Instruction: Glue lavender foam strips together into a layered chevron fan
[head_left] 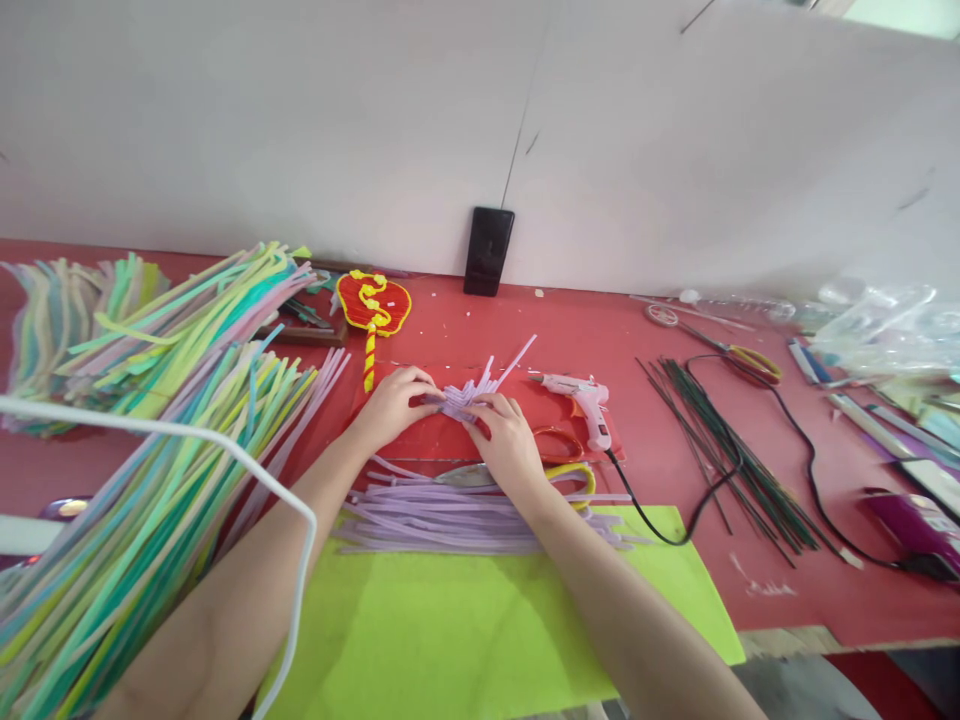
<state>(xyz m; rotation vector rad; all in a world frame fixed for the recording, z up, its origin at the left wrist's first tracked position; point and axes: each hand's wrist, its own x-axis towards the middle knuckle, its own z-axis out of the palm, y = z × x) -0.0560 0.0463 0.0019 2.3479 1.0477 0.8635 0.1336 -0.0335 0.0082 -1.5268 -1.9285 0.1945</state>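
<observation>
together, left fingers (415, 381), right fingers (500, 406), pinching lilac strands (459, 397)

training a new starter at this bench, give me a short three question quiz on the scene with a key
1. True or false: the phone stands against the wall.
2. What are the left grip and right grip holding?
a) scissors
b) lilac pipe cleaners
c) a glue stick
3. Fill the gap: the cord of the pink glue gun is ____.

Key: 1 true; 2 b; 3 black
</observation>
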